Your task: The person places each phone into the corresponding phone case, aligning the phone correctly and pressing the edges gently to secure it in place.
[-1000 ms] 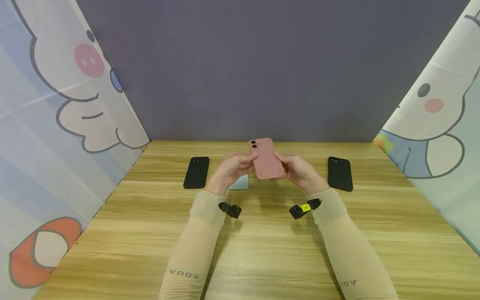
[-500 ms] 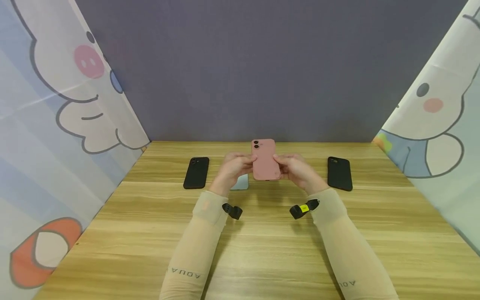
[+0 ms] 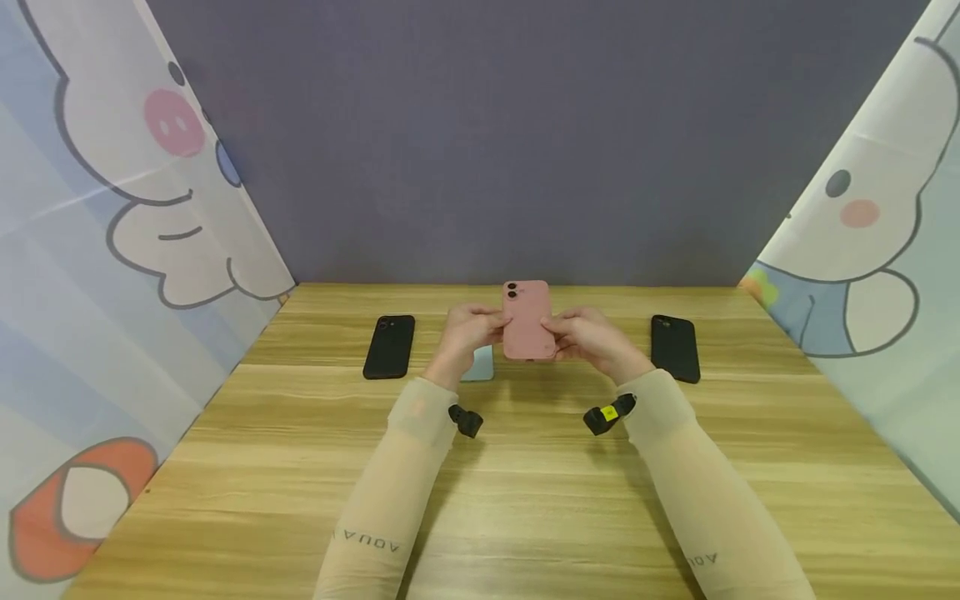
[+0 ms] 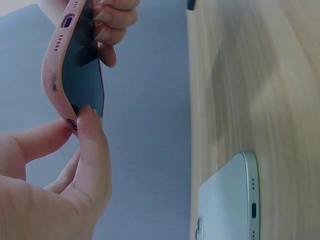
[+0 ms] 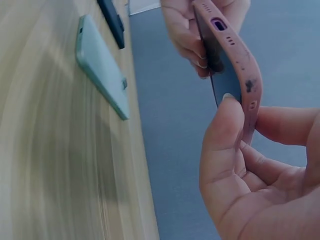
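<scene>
Above the table, a phone in a pink case (image 3: 528, 321) is held up by both hands, its camera side facing the head camera. At its left edge my left hand (image 3: 467, 335) pinches it between thumb and fingers. My right hand (image 3: 591, 340) grips the opposite edge, thumb on the pink back. Both wrist views show the dark screen (image 4: 84, 82) within the pink rim, with fingertips at the lower corners. Dark smudges mark the bottom rim (image 5: 248, 75) beside the charging port. Below lies a pale blue-green phone (image 4: 227, 200), partly hidden by my left hand in the head view.
A black phone-shaped piece (image 3: 390, 346) lies on the wooden table (image 3: 525, 500) to the left. Another black phone-shaped piece (image 3: 675, 348) lies to the right. A grey panel (image 3: 465, 142) rises behind the table, with cartoon-printed curtains (image 3: 127, 242) at both sides.
The pink-cased phone has turned from a slant to nearly straight in the head view. My right thumb has slid lower along its edge. The other pieces stay in place on the table.
</scene>
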### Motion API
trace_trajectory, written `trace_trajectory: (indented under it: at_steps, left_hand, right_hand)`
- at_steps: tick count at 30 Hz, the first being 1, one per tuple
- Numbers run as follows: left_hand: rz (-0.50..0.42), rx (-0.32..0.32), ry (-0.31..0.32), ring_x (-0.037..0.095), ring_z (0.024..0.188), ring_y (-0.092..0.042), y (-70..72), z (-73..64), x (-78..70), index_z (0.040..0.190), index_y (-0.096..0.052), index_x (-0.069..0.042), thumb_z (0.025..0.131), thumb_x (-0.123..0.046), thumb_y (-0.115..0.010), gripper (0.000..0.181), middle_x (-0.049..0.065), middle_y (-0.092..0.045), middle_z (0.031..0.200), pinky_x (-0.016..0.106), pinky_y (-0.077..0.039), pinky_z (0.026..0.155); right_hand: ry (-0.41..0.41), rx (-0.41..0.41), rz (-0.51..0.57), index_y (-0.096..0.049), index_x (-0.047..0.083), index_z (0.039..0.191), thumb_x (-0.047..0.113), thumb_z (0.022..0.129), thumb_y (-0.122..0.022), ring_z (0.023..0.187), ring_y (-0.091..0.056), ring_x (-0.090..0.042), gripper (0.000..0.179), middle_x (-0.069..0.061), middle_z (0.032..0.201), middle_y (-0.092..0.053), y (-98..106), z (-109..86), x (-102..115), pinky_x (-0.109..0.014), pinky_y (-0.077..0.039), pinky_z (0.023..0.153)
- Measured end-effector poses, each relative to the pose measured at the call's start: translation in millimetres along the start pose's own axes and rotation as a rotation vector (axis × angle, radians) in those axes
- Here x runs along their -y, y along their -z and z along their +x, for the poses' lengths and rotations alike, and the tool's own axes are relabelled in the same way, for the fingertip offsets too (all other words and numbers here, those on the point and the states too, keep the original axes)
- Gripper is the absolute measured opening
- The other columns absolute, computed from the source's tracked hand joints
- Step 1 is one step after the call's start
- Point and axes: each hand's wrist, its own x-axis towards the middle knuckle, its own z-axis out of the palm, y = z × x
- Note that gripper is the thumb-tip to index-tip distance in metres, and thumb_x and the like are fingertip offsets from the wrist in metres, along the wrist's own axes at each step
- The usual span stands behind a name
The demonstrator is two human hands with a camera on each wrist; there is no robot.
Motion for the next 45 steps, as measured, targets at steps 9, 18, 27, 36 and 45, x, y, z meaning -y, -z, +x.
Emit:
trace_trajectory:
  at_steps: [9, 18, 27, 36, 45]
  left_hand:
    - [0.009, 0.062, 0.087, 0.021, 0.084, -0.07, -1.3, 8.1, 0.4, 0.12, -0.067, 0.009, 0.097, -0.003, -0.068, 0.026, 0.018, -0.069, 0.109, 0.049, -0.052, 0.099]
    - [0.078, 0.082, 0.121, 0.025, 0.096, -0.07, -6.3, 13.8, 10.2, 0.097, -0.071, 0.007, 0.1, -0.002, -0.062, 0.013, 0.019, -0.063, 0.131, 0.044, -0.054, 0.096]
    - [0.177, 0.049, 0.13, 0.029, 0.091, -0.069, -9.6, 18.4, 21.4, 0.099, -0.07, 0.007, 0.099, -0.001, -0.062, 0.011, 0.014, -0.068, 0.101, 0.043, -0.057, 0.091]
    - [0.244, 0.039, 0.133, 0.025, 0.085, -0.071, -12.9, 18.9, 25.3, 0.094, -0.071, 0.005, 0.098, 0.0, -0.062, 0.011, 0.015, -0.07, 0.098, 0.042, -0.057, 0.09]
    - [0.326, 0.028, 0.146, 0.026, 0.078, -0.072, -17.9, 19.0, 22.0, 0.072, -0.069, -0.005, 0.098, -0.003, -0.061, 0.027, 0.008, -0.068, 0.075, 0.044, -0.054, 0.092]
  right_hand:
    - [-0.02, 0.005, -0.066, -0.062, -0.012, 0.124, 0.018, 0.105, -0.058, 0.067, -0.064, -0.014, 0.036, -0.006, 0.08, -0.068, 5, 1.9, -2, -0.036, -0.058, 0.072]
    - [-0.069, 0.004, -0.116, -0.062, -0.011, 0.118, 0.019, 0.105, -0.057, 0.063, -0.062, -0.014, 0.033, -0.009, 0.079, -0.062, 16, 3.0, -9, -0.037, -0.06, 0.072]
    - [-0.065, -0.101, -0.305, -0.053, -0.016, 0.131, 0.014, 0.105, -0.052, 0.077, -0.067, -0.025, 0.039, -0.015, 0.088, -0.063, 32, 4.0, -15, -0.051, -0.057, 0.088]
    - [-0.077, -0.153, -0.583, -0.064, -0.007, 0.104, 0.023, 0.106, -0.05, 0.077, -0.064, -0.031, 0.033, -0.017, 0.087, -0.065, 65, -3.2, -20, -0.051, -0.054, 0.084]
    - [-0.145, -0.245, -0.859, -0.038, 0.016, 0.06, 0.028, 0.102, -0.049, 0.048, -0.024, -0.011, 0.045, 0.005, 0.052, -0.028, 103, -17.3, -24, -0.03, -0.032, 0.049]
